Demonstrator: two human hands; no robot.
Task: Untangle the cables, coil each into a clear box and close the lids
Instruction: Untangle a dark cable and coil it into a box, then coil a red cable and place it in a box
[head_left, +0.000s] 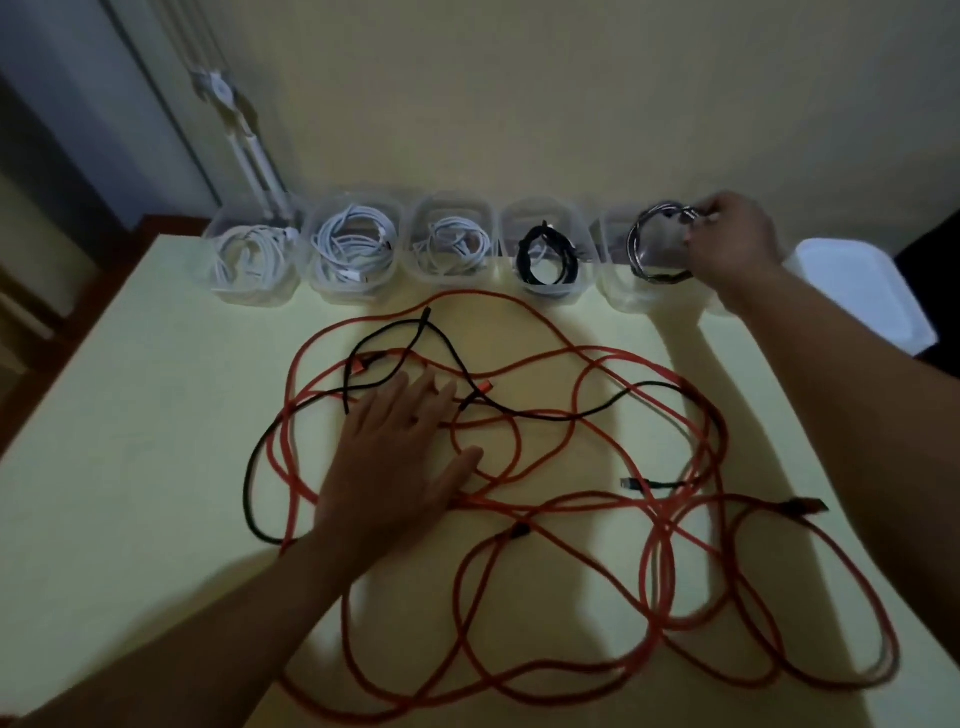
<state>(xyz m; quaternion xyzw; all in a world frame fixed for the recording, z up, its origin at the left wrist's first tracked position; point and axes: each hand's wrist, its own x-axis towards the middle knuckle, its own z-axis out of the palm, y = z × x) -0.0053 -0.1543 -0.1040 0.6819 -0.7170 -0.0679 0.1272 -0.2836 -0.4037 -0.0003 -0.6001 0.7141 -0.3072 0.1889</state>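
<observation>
Several clear boxes stand in a row along the wall. Three on the left hold white cables; the fourth box holds a black coil. My right hand grips a coiled dark grey cable over the fifth clear box. My left hand rests flat, fingers spread, on a tangle of red cables mixed with a thin black cable on the pale yellow table.
White lids or a white container sit at the far right by the wall. A USB plug end of a red cable lies near the right edge. The table's left edge drops to a dark floor.
</observation>
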